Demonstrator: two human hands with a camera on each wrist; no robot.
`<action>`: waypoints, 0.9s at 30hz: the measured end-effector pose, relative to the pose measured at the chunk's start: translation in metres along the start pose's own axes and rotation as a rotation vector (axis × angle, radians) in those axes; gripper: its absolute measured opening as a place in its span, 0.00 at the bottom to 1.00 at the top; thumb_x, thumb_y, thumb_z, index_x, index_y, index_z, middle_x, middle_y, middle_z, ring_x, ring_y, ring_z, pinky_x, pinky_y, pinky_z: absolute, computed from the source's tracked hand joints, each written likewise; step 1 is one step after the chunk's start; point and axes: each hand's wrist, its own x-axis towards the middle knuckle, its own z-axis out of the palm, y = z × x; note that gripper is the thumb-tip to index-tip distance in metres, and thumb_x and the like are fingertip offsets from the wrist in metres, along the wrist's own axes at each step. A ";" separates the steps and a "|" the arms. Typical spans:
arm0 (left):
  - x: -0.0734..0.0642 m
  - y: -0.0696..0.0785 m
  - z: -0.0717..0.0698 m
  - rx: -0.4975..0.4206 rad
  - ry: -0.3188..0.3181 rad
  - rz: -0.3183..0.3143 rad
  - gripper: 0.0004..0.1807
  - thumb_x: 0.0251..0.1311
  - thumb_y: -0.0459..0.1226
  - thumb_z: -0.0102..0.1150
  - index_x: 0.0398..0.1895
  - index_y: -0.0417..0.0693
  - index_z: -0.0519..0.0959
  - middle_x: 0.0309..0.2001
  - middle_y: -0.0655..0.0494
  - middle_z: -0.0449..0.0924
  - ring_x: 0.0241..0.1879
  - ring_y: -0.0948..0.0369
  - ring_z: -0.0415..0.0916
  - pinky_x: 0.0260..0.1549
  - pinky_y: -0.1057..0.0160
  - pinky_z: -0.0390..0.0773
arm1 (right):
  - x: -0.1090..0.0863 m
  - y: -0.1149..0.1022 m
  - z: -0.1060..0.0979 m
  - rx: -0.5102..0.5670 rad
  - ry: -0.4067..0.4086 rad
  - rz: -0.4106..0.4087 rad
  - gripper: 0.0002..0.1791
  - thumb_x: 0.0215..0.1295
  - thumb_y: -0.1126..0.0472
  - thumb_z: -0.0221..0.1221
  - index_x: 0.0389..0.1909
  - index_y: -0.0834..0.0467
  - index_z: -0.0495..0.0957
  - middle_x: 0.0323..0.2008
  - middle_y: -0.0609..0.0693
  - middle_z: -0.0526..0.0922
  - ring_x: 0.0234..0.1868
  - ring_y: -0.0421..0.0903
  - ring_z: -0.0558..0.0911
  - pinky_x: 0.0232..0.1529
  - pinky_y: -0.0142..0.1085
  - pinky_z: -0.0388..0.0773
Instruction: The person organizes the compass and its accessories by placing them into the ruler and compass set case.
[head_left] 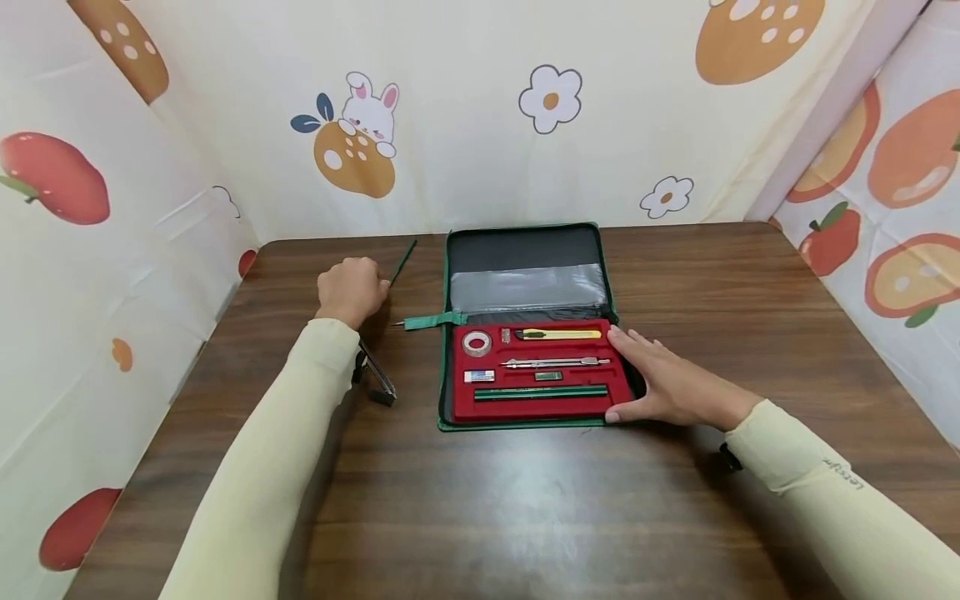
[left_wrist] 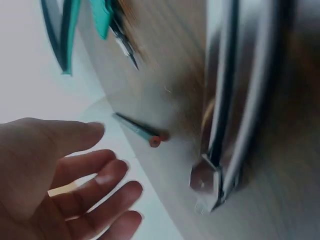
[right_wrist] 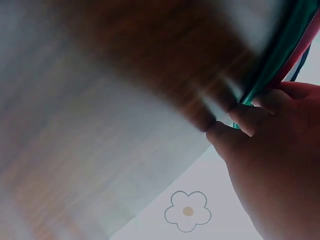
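Note:
My left hand (head_left: 352, 292) is low over the table at the back left, near a thin green pencil (head_left: 402, 260). In the left wrist view its fingers are loosely bent, and the pencil (left_wrist: 134, 128) lies apart from them. My right hand (head_left: 667, 379) rests along the right side of an open green zip case (head_left: 525, 427), thumb at the front corner, fingertips at the edge. Inside, a red tray (head_left: 495, 412) holds a tape roll (head_left: 467, 350), a yellow cutter (head_left: 570, 334), a silver compass (head_left: 555, 363), an eraser (head_left: 479, 377) and green pencils (head_left: 540, 392).
A green strip with a pointed metal tip (head_left: 431, 321) sticks out left of the case. A long silvery object with a dark end (head_left: 381, 383) is beside my left wrist. Patterned cloth (head_left: 465, 167) rises behind the table and at both sides.

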 end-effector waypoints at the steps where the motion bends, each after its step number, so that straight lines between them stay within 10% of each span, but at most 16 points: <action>1: 0.002 0.000 0.001 0.015 -0.015 -0.012 0.21 0.70 0.45 0.57 0.21 0.43 0.80 0.24 0.44 0.81 0.25 0.46 0.80 0.24 0.46 0.79 | 0.000 0.000 0.001 -0.001 0.001 -0.004 0.68 0.47 0.28 0.70 0.81 0.56 0.47 0.78 0.57 0.51 0.77 0.63 0.48 0.71 0.64 0.47; 19: 0.009 -0.006 0.009 0.066 -0.164 0.004 0.15 0.68 0.39 0.58 0.24 0.41 0.79 0.26 0.45 0.80 0.27 0.46 0.79 0.27 0.46 0.78 | 0.001 0.003 0.004 -0.009 -0.005 0.014 0.69 0.45 0.28 0.70 0.81 0.56 0.47 0.78 0.58 0.51 0.77 0.63 0.48 0.71 0.65 0.46; 27: -0.006 -0.008 0.005 0.049 -0.102 0.057 0.17 0.64 0.39 0.58 0.16 0.45 0.75 0.18 0.50 0.74 0.22 0.49 0.74 0.21 0.50 0.74 | 0.000 0.001 0.001 -0.020 0.002 0.018 0.69 0.46 0.28 0.70 0.81 0.56 0.47 0.77 0.60 0.52 0.76 0.64 0.49 0.71 0.65 0.47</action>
